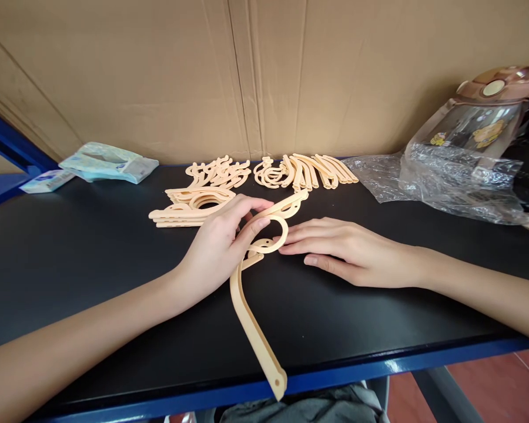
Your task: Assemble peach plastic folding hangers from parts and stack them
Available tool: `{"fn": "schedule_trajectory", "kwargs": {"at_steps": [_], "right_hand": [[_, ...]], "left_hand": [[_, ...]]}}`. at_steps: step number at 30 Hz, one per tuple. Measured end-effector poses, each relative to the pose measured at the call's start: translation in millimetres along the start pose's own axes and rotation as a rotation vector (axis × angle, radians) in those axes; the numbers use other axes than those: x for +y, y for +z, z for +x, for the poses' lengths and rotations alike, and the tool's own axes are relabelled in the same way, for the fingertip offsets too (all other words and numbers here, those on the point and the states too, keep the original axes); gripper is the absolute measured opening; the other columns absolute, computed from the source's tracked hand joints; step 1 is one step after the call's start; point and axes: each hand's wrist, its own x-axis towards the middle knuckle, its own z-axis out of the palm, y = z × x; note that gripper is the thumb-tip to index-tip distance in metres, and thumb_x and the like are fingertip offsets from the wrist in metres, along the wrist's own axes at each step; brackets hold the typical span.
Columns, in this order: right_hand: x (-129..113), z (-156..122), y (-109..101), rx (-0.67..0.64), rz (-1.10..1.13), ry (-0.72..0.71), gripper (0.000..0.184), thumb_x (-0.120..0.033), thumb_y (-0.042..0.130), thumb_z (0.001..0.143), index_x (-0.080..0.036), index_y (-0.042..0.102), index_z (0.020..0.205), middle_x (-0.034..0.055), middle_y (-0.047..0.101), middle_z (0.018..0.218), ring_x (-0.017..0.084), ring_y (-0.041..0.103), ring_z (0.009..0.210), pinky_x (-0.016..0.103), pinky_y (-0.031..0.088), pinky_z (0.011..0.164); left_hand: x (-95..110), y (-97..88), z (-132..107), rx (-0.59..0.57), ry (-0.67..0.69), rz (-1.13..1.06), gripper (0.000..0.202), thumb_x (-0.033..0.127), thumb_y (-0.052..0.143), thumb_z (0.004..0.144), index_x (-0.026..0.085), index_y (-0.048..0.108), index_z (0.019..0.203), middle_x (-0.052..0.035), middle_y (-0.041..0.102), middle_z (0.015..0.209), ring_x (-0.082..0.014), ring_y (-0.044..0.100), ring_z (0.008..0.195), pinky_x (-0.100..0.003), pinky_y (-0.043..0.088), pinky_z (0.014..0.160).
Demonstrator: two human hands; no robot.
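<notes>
My left hand is closed around a beige plastic folding hanger, thumb and fingers pinching it near its curved hook. One long arm of the hanger slants down toward me past the table's front edge; another part points up and right beyond my fingertips. My right hand lies low over the table with its fingers stretched out. Its fingertips are at the right side of the hook; whether they touch it I cannot tell. Behind my left hand is a stack of similar beige hangers, partly hidden by that hand.
Loose beige hook pieces and a row of curved arm pieces lie at the back of the black table. A blue tissue pack sits back left. Clear plastic wrap and a drinking bottle stand right. Cardboard forms the back.
</notes>
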Motion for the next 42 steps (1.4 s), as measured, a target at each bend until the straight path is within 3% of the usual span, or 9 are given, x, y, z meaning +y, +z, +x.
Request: {"fn": "schedule_trajectory", "kwargs": {"at_steps": [5, 9, 14, 21, 28, 32, 37, 42], "right_hand": [[-1, -1, -8, 0.049, -0.169, 0.033, 0.031, -0.034, 0.056, 0.096, -0.018, 0.063, 0.122, 0.0073, 0.071, 0.113, 0.022, 0.061, 0.107, 0.04, 0.046, 0.094], [8, -5, -14, 0.064, -0.317, 0.076, 0.031, -0.037, 0.057, 0.095, -0.016, 0.067, 0.115, 0.0069, 0.07, 0.094, 0.022, 0.058, 0.093, 0.039, 0.044, 0.086], [20, -6, -13, 0.054, -0.306, 0.137, 0.026, -0.029, 0.046, 0.1, -0.02, 0.069, 0.108, 0.007, 0.065, 0.099, 0.02, 0.056, 0.09, 0.037, 0.042, 0.084], [20, -5, -13, 0.067, -0.27, 0.151, 0.024, -0.023, 0.043, 0.101, -0.018, 0.067, 0.099, 0.0074, 0.065, 0.103, 0.02, 0.055, 0.095, 0.036, 0.042, 0.086], [18, -7, -13, 0.152, -0.29, 0.1, 0.023, -0.011, 0.046, 0.097, -0.017, 0.069, 0.097, 0.0071, 0.065, 0.101, 0.019, 0.055, 0.093, 0.034, 0.043, 0.085], [11, -5, -15, 0.204, -0.298, 0.112, 0.018, -0.018, 0.051, 0.097, -0.016, 0.069, 0.098, 0.0059, 0.066, 0.092, 0.018, 0.055, 0.087, 0.033, 0.042, 0.082], [8, -3, -14, 0.167, -0.275, 0.16, 0.015, -0.028, 0.059, 0.094, -0.016, 0.068, 0.096, 0.0009, 0.065, 0.077, 0.016, 0.055, 0.075, 0.033, 0.039, 0.08], [9, -3, -13, 0.13, -0.254, 0.177, 0.019, -0.036, 0.063, 0.092, -0.017, 0.067, 0.096, -0.0015, 0.065, 0.075, 0.015, 0.056, 0.074, 0.032, 0.038, 0.079]], "left_hand": [[1, 0.1, 0, -0.011, 0.003, 0.039, 0.023, 0.035, 0.051, 0.098, 0.022, 0.064, 0.11, -0.0011, 0.065, 0.094, -0.0163, 0.058, 0.08, -0.028, 0.046, 0.072], [0, 0.9, 1, -0.042, -0.001, 0.058, 0.022, 0.035, 0.051, 0.097, 0.022, 0.064, 0.109, -0.001, 0.065, 0.094, -0.0157, 0.058, 0.078, -0.028, 0.046, 0.07], [1, 2.2, 0, -0.102, -0.001, 0.096, 0.023, 0.035, 0.051, 0.097, 0.022, 0.064, 0.111, -0.0011, 0.065, 0.091, -0.0162, 0.059, 0.076, -0.029, 0.047, 0.069], [-1, 1.8, -2, -0.118, 0.045, 0.156, 0.023, 0.028, 0.056, 0.093, 0.02, 0.062, 0.114, -0.0022, 0.066, 0.099, -0.0199, 0.061, 0.091, -0.032, 0.047, 0.079], [-3, 0.1, 1, -0.126, 0.259, 0.195, 0.02, 0.018, 0.051, 0.094, 0.021, 0.07, 0.099, -0.0012, 0.068, 0.103, -0.019, 0.058, 0.095, -0.036, 0.044, 0.087], [1, -3.7, 1, -0.147, 0.316, 0.294, 0.025, 0.016, 0.05, 0.092, 0.022, 0.074, 0.098, 0.0002, 0.072, 0.103, -0.0208, 0.059, 0.096, -0.038, 0.043, 0.085], [6, -6.9, -2, -0.148, 0.351, 0.431, 0.03, 0.018, 0.045, 0.093, 0.019, 0.075, 0.1, -0.0026, 0.072, 0.101, -0.0225, 0.059, 0.092, -0.039, 0.042, 0.083], [6, -7.3, -3, -0.148, 0.329, 0.463, 0.033, 0.018, 0.043, 0.094, 0.016, 0.074, 0.103, -0.0055, 0.069, 0.097, -0.023, 0.06, 0.089, -0.039, 0.043, 0.081]]}}
